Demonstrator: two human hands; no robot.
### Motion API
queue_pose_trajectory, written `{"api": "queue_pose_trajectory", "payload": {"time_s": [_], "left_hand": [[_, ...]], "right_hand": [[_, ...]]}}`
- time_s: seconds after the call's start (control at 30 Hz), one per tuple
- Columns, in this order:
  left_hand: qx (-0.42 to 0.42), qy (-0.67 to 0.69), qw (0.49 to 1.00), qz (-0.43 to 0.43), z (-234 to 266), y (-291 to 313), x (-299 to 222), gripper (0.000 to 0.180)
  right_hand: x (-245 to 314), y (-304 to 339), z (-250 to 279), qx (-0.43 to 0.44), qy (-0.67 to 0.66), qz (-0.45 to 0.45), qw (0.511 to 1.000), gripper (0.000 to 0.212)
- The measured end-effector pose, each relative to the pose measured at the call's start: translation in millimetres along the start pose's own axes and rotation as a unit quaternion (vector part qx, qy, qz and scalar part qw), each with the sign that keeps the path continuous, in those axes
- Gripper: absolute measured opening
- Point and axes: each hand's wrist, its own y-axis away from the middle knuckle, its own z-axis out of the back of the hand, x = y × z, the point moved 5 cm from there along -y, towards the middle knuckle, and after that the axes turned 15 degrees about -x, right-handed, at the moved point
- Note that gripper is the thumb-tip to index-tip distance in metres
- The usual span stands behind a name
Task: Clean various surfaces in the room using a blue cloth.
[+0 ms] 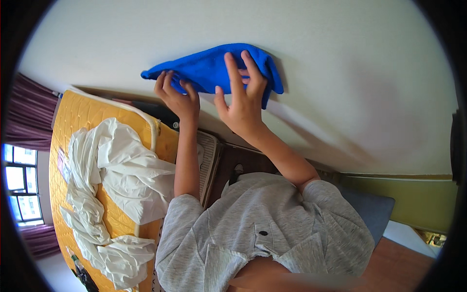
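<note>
A blue cloth point(204, 70) lies spread against the pale wall in front of me, with folds at its right end and a narrow corner at the left. My left hand point(181, 100) is at its lower left edge, fingers bent onto the fabric and holding it. Over the right part of the cloth is my right hand point(245, 100), its index and middle fingers stretched upward and the thumb apart. The other fingers of that hand curl into the fabric and are partly hidden.
To the left stands a bed with a yellow quilted mattress point(73, 112) and crumpled white sheets point(129, 170). Purple curtains point(31, 112) flank a window point(22, 185) beyond it. A grey-blue padded surface point(369, 209) is at the right, above a brown floor point(399, 265).
</note>
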Motion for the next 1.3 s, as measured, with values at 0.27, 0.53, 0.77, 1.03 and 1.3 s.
{"api": "queue_pose_trajectory", "payload": {"time_s": [0.27, 0.53, 0.77, 1.03, 1.3], "left_hand": [[-0.034, 0.148, 0.987, -0.060, -25.3, 33.3, -128.8, 0.044], [0.133, 0.426, 0.870, -0.210, -28.7, 83.5, -403.9, 0.041], [0.233, 0.515, 0.752, -0.340, -28.2, 184.3, -638.8, 0.032], [0.174, 0.497, 0.746, -0.407, -32.3, 278.0, -762.0, 0.030], [0.242, 0.470, 0.728, -0.437, -33.8, 254.8, -681.1, 0.041]], "right_hand": [[-63.0, -32.7, 126.6, -0.216, 0.219, 0.092, 0.947, 0.048], [-176.9, -55.8, 395.7, -0.353, 0.447, 0.072, 0.819, 0.051], [-312.9, -20.5, 655.8, -0.389, 0.472, -0.074, 0.788, 0.054], [-402.3, 38.2, 804.7, -0.396, 0.345, -0.176, 0.833, 0.058], [-364.8, 45.2, 702.3, -0.438, 0.365, -0.190, 0.799, 0.054]]}}
